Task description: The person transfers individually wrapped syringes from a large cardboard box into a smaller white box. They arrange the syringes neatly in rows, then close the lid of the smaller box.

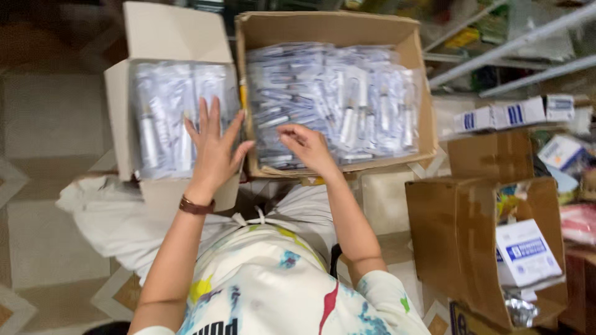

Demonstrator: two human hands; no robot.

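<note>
Pressing left hand [214,149] flat, fingers spread, on packets [167,118] in white box [118,118]; right hand [307,146] is pinching a packet in brown box [425,118] just beside

We look down as our left hand [214,149] rests flat, fingers spread, on the packaged syringes [167,118] in a small white carton [121,118], while our right hand [307,147] reaches into a larger brown carton [335,28] piled with more wrapped syringes [347,99]. A brown wristband [196,206] circles the left wrist. Another open brown box [459,236] stands to the right.
</note>
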